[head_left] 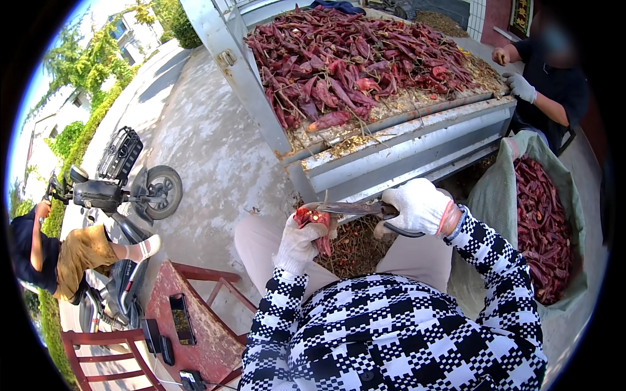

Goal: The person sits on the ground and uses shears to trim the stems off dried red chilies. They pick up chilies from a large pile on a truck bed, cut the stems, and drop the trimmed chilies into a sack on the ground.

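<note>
In a white knit glove, my left hand (299, 244) holds a dried red chili pepper (322, 240), whose upper end is torn or cut, with pale seeds showing. My right hand (415, 207), gloved too, grips the dark handles of metal scissors (354, 208); their blades point left and touch or nearly touch the top of the chili. Ahead, a large heap of dried red chilies (352, 63) lies on the metal bed of a truck or cart (401, 146). Stems and debris (359, 249) lie below, between my knees.
A green woven sack (494, 195) of chilies stands at my right. Beyond it sits a co-worker (547, 88), one gloved hand at the bed's edge. At left are a red wooden table (210, 337) with a phone (182, 320), a red chair (107, 359), and a person on a scooter (100, 195).
</note>
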The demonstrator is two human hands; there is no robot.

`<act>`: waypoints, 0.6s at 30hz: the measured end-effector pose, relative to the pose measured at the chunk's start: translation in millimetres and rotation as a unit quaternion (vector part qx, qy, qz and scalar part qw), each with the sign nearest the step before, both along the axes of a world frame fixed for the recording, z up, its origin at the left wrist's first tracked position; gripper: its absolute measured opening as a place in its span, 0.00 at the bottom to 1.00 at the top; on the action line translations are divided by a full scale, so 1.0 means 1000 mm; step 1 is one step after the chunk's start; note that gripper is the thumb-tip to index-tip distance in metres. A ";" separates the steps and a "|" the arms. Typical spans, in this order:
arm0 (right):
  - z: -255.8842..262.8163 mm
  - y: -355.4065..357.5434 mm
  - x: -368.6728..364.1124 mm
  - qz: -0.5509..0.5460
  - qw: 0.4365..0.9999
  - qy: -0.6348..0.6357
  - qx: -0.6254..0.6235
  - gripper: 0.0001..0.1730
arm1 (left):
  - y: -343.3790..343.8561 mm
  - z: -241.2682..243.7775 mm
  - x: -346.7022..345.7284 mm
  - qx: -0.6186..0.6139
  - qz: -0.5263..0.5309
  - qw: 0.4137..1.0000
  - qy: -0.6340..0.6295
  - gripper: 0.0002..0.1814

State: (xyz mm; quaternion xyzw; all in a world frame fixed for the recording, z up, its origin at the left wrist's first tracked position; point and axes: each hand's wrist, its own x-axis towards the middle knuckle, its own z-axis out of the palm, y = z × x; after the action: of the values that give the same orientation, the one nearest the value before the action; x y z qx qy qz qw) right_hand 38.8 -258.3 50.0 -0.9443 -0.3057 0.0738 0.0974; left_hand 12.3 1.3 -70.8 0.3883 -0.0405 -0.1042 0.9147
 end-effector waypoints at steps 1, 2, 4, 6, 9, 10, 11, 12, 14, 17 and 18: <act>0.003 0.001 -0.001 -0.006 1.000 0.028 0.001 0.35 | 0.001 -0.001 0.000 0.002 0.005 1.000 0.004 0.25; 0.004 0.002 -0.002 -0.011 0.998 0.055 0.002 0.35 | 0.001 0.001 -0.001 0.015 0.009 1.000 0.003 0.24; -0.007 -0.003 0.000 0.011 0.991 0.116 0.068 0.35 | -0.001 0.008 -0.002 0.040 0.011 0.999 0.003 0.22; -0.031 -0.016 0.006 0.062 0.979 0.140 0.135 0.31 | -0.009 0.019 -0.005 0.070 0.020 0.997 0.005 0.21; -0.051 -0.024 0.004 0.019 0.908 0.356 0.220 0.25 | -0.005 0.015 -0.003 0.081 0.015 0.997 -0.007 0.20; -0.046 -0.018 -0.003 -0.051 0.845 0.465 0.259 0.19 | -0.004 0.013 -0.002 0.078 0.007 0.997 -0.013 0.21; -0.051 -0.019 -0.003 -0.030 0.762 0.563 0.320 0.19 | -0.003 0.013 -0.002 0.081 0.004 0.997 -0.012 0.21; -0.059 -0.020 -0.005 -0.019 0.748 0.568 0.342 0.20 | -0.004 0.015 -0.001 0.086 0.001 0.996 -0.011 0.21; -0.069 -0.020 -0.011 -0.005 0.702 0.598 0.386 0.24 | -0.007 0.019 -0.002 0.072 0.001 0.997 -0.003 0.20; -0.070 -0.012 -0.018 -0.023 0.623 0.641 0.448 0.30 | -0.009 0.022 -0.002 0.049 0.006 0.999 -0.011 0.20; -0.071 -0.008 -0.022 -0.051 0.608 0.638 0.470 0.31 | -0.007 0.019 0.000 0.065 0.001 0.997 -0.030 0.20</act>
State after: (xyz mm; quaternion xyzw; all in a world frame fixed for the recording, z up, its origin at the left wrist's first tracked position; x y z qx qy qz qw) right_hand 17.3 -266.5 -20.6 -0.4971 -0.1106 0.4986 0.7015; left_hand 12.6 -5.3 -51.8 0.4502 -0.0602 -0.0939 0.8859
